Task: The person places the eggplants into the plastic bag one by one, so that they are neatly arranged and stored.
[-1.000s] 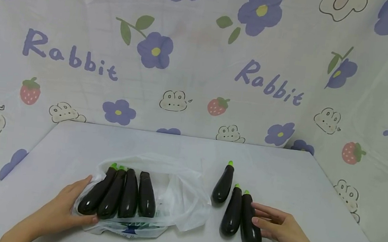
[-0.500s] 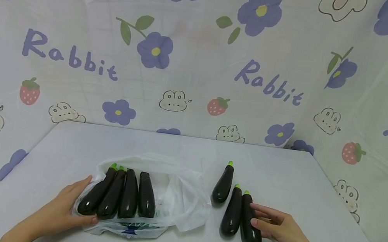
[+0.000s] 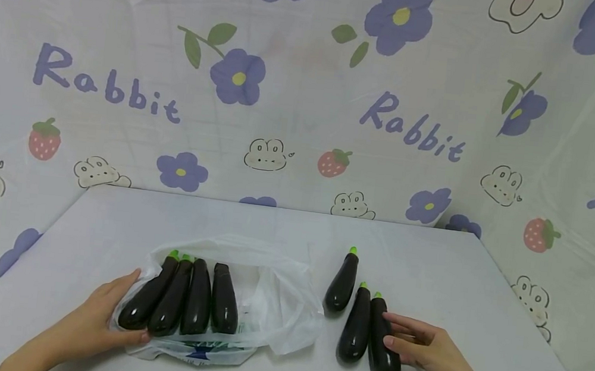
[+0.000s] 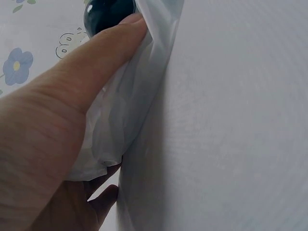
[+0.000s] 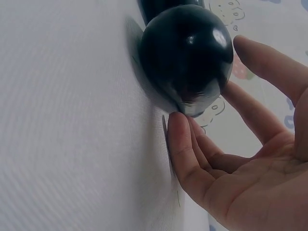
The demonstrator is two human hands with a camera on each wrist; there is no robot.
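Note:
My left hand (image 3: 93,318) holds the left side of a white plastic bag (image 3: 291,304), thumb over its front edge and fingers behind. Several glossy dark eggplants (image 3: 197,298) lie side by side in the bag's mouth. In the left wrist view the thumb lies along the bag, close by an eggplant's round end (image 4: 108,14). On the right, my right hand (image 3: 429,350) touches the nearest loose eggplant (image 3: 385,364) from its right side. The right wrist view has its fingertips under the eggplant's rounded end (image 5: 185,53), the thumb slightly apart from it.
Two more loose eggplants, a middle one (image 3: 355,328) and a farther one (image 3: 342,282), lie left of the touched one. All rest on a white table (image 3: 251,220). A printed cloth (image 3: 296,90) with flowers and rabbits hangs behind and beside it.

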